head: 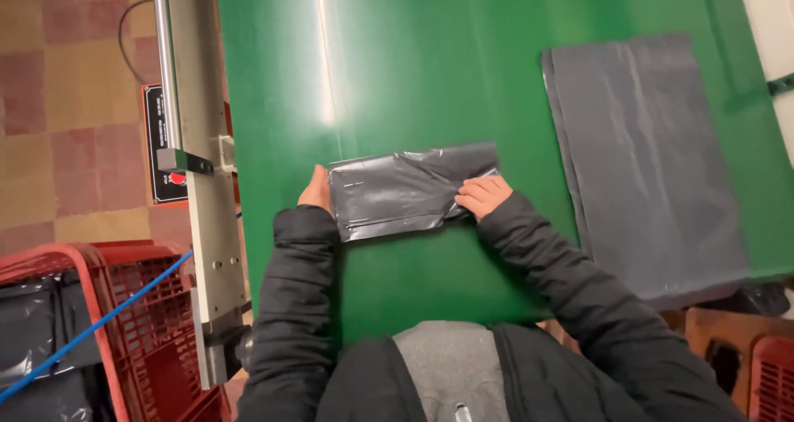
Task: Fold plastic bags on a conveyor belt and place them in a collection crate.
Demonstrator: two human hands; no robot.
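A folded grey plastic bag (405, 192) lies flat on the green worktop (397, 66), right in front of the person, its long side running left to right. The left hand (316, 189) sits against the bag's left end, fingers hidden behind the edge, so I can't tell whether they grip it or just brace it. The right hand (483, 197) presses down on the bag's right end, fingers curled with the crumpled plastic bunched under them. Both arms come in wearing black padded sleeves.

To the right, well apart from the folded bag, a flat stack of grey bags (649, 157) lies spread out, reaching the worktop's near edge. Along the worktop's left side runs a pale metal rail (203, 223). Lower left, a red plastic crate (132, 323) stands on the tiled floor with dark plastic inside, and a blue cable (91, 329) crosses over it. Another red crate (773, 376) peeks in at the lower right corner.
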